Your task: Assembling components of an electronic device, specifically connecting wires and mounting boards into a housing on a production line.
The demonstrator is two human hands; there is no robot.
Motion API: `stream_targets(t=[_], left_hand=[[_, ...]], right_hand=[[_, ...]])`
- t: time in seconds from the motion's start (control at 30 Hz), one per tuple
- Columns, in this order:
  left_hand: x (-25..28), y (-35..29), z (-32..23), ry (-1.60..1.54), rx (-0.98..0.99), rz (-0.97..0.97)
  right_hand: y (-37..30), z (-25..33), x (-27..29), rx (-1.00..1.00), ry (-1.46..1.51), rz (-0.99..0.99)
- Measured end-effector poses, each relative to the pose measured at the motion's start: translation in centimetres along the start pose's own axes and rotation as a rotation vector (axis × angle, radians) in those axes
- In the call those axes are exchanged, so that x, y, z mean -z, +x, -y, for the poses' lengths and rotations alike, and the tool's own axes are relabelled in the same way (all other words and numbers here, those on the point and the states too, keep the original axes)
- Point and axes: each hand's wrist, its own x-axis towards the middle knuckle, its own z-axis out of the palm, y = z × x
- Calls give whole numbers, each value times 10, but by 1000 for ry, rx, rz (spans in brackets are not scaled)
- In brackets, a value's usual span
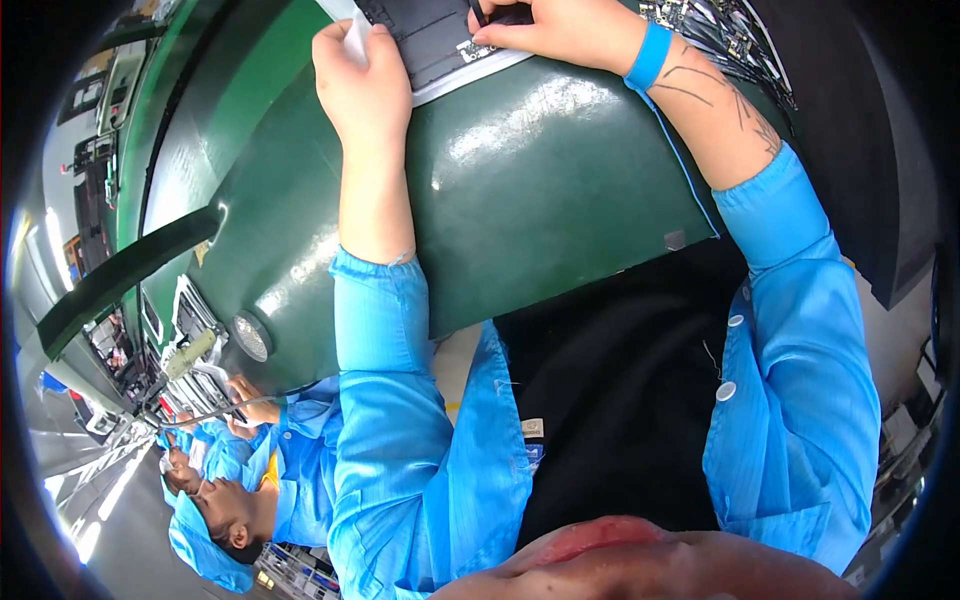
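At the top edge of the view lies a flat black panel (432, 48) in a white-edged tray or frame, partly cut off by the picture. My left hand (362, 75) grips its left side, thumb on top, with a piece of white film or sheet (355, 42) by the thumb. Over the panel's right part is my right hand (560, 30), its fingers pinched round a thin dark tool (479, 12), whose kind I cannot make out. Small silvery parts (468, 47) show on the panel just beside those fingertips.
A green mat (560, 190) covers the bench. Several dark cables with small connectors (715, 30) lie at the far right. From my blue wrist strap (651, 56) a cord runs to the mat's near edge. A co-worker (230, 510) sits at left, near a black curved bar (130, 270).
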Motion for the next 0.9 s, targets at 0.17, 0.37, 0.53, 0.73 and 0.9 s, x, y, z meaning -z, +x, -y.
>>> stream_targets(t=[0.17, 0.37, 0.53, 0.73, 0.9], left_hand=[[-2, 2, -1, -46, -29, -30], [-6, 1, -5, -273, 92, -9], [-5, -2, -16, -268, 83, -32], [-9, 4, -2, -327, 76, -55], [-18, -4, 6, -479, 104, -117]], right_hand=[[-1, 5, 7, -25, -16, -36], [-2, 13, 4, -153, 71, -177], [-9, -7, -12, -140, -111, -261], [-11, -14, -2, -109, -55, -204], [-26, -8, 13, -80, 5, -291]])
